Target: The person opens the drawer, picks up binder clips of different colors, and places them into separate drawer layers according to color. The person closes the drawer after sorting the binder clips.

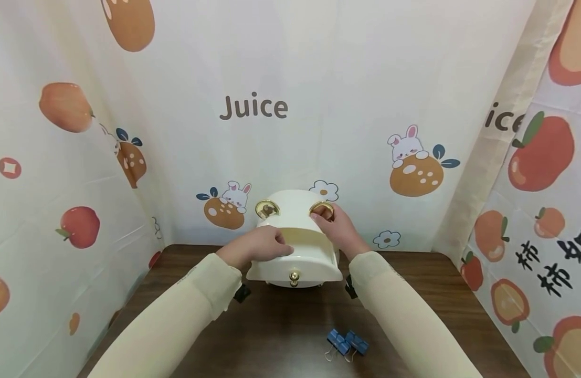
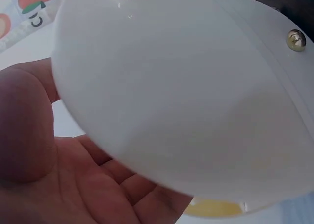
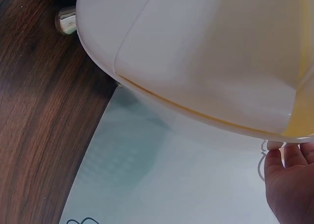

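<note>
A white box (image 1: 297,202) with rounded sides stands near the back wall. Its drawer (image 1: 295,269) is pulled out towards me and has a gold knob (image 1: 294,275) on its front. My left hand (image 1: 259,244) reaches over the drawer's left side, fingertips above its inside. In the left wrist view the white drawer front (image 2: 171,87) hides the tips of that hand's thumb and fingers, so what they hold cannot be seen. At the box's top right, my right hand (image 1: 339,228) pinches a round gold-rimmed piece (image 1: 321,210). A matching gold-rimmed piece (image 1: 267,209) sits on the left.
Two blue binder clips (image 1: 338,341) lie together on the dark wooden table (image 1: 271,336), in front of the box and right of its middle. A printed cloth (image 1: 328,105) hangs behind the table and along both sides. Black straps (image 1: 242,293) show at the wrists.
</note>
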`<state>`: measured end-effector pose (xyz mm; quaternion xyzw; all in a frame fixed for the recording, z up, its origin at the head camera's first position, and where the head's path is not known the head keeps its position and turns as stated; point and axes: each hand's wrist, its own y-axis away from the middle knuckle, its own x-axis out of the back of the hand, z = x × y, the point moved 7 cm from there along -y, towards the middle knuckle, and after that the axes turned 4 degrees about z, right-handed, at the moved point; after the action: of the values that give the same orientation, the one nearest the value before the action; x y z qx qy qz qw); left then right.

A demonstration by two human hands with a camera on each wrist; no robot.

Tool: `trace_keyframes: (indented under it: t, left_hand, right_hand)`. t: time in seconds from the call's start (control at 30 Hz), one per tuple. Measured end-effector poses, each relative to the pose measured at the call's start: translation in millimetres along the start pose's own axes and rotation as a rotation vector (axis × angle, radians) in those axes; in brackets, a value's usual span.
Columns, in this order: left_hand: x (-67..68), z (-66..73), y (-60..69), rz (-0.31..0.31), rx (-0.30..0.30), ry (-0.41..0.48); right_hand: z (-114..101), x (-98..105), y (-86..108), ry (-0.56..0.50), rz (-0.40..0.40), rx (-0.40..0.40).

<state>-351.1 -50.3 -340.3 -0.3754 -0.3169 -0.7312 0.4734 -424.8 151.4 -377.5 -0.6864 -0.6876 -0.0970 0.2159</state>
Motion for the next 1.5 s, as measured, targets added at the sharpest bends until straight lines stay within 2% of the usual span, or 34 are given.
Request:
trace_keyframes:
  t: [0.3,0.47,0.63,0.8,1.03,1.13,1.23,1.33,1.5]
  left_hand:
    - [8.9,-0.1,11.7,0.036,-0.018,-0.006]
    - [15.3,-1.1,16.1,0.091,-0.067,-0.019]
    - [23.5,-4.9,16.7,0.138,-0.12,0.018]
    - [41.6,-17.5,21.0,0.24,-0.125,0.072]
    - [72.4,-26.3,28.4,0.429,-0.131,0.147]
    - [77.8,-28.9,25.5,0.492,-0.152,0.152]
    - [79.8,-38.2,16.5,0.536,-0.151,0.143]
    - [78.0,-58.8,4.5,0.537,-0.094,0.176]
    - [58.6,-94.5,-16.1,0.412,0.026,0.34]
  right_hand:
    - [-0.8,-2.2,1.3,-0.016,-0.003,0.008]
    - [0.4,-1.3,2.2,-0.031,-0.023,0.004]
    - [-0.2,5.1,2.5,-0.03,-0.04,-0.012]
    - [-0.7,13.8,9.7,-0.018,-0.012,-0.031]
    - [-9.6,31.1,33.3,0.101,0.051,-0.024]
    - [-7.6,41.0,47.9,0.108,0.081,-0.038]
    - [-5.0,52.0,63.2,0.114,0.098,-0.025]
    - [-2.9,61.6,76.9,0.12,0.1,0.002]
    - [10.0,68.3,94.2,0.103,0.084,-0.021]
